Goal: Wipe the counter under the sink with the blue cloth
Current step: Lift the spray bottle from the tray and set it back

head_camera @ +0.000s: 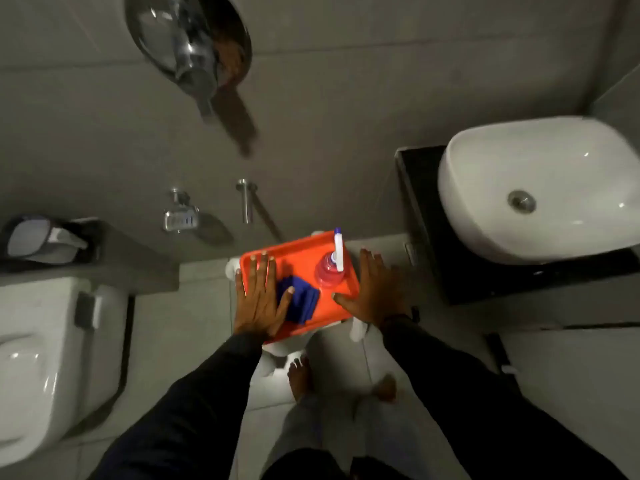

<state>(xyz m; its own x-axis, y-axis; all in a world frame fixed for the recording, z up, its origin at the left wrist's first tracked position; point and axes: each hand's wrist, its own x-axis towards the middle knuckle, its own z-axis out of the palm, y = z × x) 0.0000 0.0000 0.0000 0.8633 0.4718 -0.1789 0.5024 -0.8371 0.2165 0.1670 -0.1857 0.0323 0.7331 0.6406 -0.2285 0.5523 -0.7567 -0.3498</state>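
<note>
No legible writing on the spray bottle (329, 271) beside blue cloth (298, 303).

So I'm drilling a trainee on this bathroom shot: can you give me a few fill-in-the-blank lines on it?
1. The blue cloth lies folded on the ____ tray.
2. The spray bottle stands on the tray, to the ____ of the cloth.
3. The sink sits on a ____ counter.
4. Both hands, left and right, are ____, holding nothing.

Missing: orange; right; black; open

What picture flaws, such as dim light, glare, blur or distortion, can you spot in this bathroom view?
Head view: dim overall; small glare spots on the white sink; the chrome shower head at top is blurred and stretched by the wide-angle lens; the orange tray and blue cloth stay fairly sharp.
</note>
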